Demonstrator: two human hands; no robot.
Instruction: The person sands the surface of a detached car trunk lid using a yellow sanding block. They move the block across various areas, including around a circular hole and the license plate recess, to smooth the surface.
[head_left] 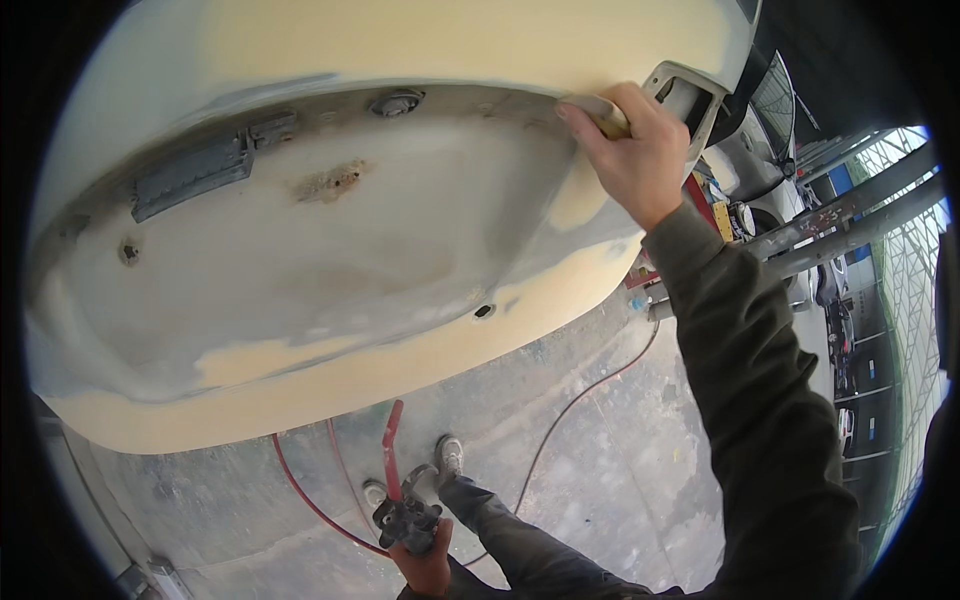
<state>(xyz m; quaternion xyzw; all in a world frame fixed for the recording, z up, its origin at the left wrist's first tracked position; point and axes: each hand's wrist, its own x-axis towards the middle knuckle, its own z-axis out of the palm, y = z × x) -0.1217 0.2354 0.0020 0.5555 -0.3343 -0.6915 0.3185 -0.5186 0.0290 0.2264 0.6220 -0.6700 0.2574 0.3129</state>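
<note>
A car's rear body panel (400, 235) fills the upper part of the head view, its grey surface marked with beige filler patches. At the right end of its recess, my right hand (640, 150) grips a folded tan sanding pad (605, 115) between thumb and fingers. The pad touches the recess's upper edge. Low in the view, my left hand (428, 568) is closed round a black hand-held tool (408, 522) with a red tube (393, 450) rising from it. The tool hangs apart from the panel, and its exact kind is unclear.
A taillight opening (690, 95) lies just right of my right hand. The recess holds a dark plastic bracket (195, 178) and a rusty patch (333, 181). A thin red hose (570, 410) curves over the concrete floor (620, 470). Thick grey posts (850, 215) stand at right.
</note>
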